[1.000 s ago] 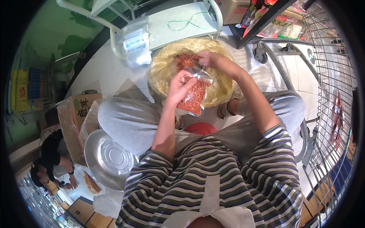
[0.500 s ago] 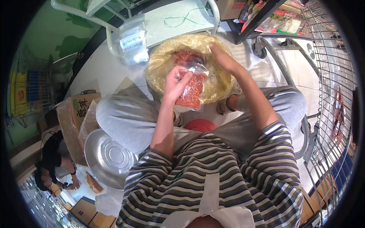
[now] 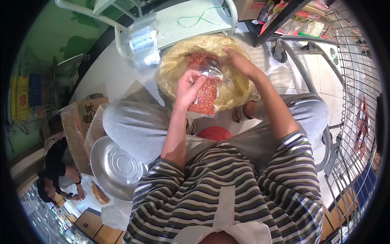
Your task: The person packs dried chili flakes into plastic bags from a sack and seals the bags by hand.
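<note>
In the head view, a white shelf [image 3: 187,20] with a stack of clear packets [image 3: 144,44] beside it fills the upper middle; a wire cart [image 3: 357,81] lines the right edge, and a metal basin [image 3: 115,164] sits lower left. At upper centre, the left hand [image 3: 187,88] pinches a clear bag [image 3: 205,99] of red flakes by its top, partly blocking the yellow sack [image 3: 166,79]. The right forearm angles up-left, its hand [image 3: 240,64] over the sack's right side; its grip I cannot tell.
</note>
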`<move>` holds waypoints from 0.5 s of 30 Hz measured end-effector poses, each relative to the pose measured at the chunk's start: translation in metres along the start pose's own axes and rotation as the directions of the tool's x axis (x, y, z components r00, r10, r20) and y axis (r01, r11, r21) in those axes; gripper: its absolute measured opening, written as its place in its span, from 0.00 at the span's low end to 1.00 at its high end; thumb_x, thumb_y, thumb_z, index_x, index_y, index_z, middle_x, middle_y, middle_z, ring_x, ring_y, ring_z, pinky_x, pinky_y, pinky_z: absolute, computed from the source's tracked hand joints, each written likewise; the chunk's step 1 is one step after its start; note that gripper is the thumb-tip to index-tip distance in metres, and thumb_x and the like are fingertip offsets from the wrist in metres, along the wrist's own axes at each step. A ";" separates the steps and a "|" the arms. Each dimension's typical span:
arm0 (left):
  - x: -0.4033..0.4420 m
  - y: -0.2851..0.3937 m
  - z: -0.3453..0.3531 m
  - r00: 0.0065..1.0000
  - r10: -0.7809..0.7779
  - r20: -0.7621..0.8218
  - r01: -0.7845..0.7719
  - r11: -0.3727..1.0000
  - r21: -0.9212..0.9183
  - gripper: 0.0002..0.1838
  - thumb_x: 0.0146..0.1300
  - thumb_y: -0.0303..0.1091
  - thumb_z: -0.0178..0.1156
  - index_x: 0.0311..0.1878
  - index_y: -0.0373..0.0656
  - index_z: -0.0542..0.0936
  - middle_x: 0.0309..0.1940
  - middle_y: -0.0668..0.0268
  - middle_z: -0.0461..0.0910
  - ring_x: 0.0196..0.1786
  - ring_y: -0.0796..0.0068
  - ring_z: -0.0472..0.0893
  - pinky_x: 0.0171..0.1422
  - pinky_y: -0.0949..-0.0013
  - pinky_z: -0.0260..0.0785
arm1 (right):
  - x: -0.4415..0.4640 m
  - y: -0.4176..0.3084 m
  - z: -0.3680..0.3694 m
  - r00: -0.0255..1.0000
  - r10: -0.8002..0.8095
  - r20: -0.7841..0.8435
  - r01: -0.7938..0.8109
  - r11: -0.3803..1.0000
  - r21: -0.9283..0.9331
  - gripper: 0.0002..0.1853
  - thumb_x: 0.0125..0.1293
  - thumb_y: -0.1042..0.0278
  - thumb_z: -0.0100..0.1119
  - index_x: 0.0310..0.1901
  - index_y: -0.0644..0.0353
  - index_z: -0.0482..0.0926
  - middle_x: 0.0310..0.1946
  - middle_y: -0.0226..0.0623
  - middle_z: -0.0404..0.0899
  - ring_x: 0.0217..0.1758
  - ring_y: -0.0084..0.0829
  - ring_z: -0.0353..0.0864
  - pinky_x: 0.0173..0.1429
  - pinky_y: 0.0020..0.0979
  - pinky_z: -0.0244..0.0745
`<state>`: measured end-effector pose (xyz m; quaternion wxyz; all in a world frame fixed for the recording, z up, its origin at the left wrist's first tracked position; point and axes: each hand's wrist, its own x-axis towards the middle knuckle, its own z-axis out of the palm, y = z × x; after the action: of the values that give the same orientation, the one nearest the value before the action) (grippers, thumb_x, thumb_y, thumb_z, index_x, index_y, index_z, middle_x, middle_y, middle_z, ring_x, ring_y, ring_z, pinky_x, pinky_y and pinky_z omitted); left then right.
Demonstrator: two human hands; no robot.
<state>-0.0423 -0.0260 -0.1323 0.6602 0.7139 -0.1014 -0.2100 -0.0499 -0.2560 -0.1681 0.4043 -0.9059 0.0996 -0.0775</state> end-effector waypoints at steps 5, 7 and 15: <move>0.002 -0.006 0.001 0.989 -0.122 -0.077 0.128 0.989 0.074 0.08 0.59 0.28 0.62 0.40 0.36 0.78 0.32 0.68 0.80 0.34 0.86 0.75 0.39 0.79 0.67 | 0.008 -0.034 -0.028 0.822 0.181 0.540 -0.451 0.785 0.424 0.31 0.74 0.45 0.25 0.52 0.65 0.72 0.27 0.45 0.78 0.32 0.37 0.80 0.46 0.32 0.72; 0.001 -0.001 0.003 0.994 -0.089 -0.066 0.096 0.988 0.117 0.07 0.59 0.27 0.62 0.40 0.37 0.78 0.33 0.69 0.80 0.36 0.86 0.75 0.42 0.80 0.67 | 0.003 -0.014 0.000 0.935 0.152 0.321 -0.258 0.912 0.320 0.31 0.74 0.46 0.27 0.57 0.66 0.68 0.39 0.49 0.77 0.42 0.36 0.77 0.54 0.33 0.68; 0.002 -0.010 -0.005 0.999 -0.032 0.020 0.032 0.999 -0.024 0.06 0.60 0.27 0.62 0.40 0.38 0.78 0.34 0.71 0.80 0.36 0.86 0.74 0.43 0.79 0.67 | 0.005 -0.059 -0.039 0.793 0.200 0.576 -0.521 0.713 0.469 0.24 0.73 0.55 0.36 0.57 0.68 0.70 0.46 0.45 0.78 0.48 0.29 0.76 0.57 0.30 0.67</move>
<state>-0.0393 -0.0213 -0.1427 0.6645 0.7052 -0.0938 -0.2286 -0.0466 -0.2468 -0.0975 0.6908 -0.6770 0.1456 0.2079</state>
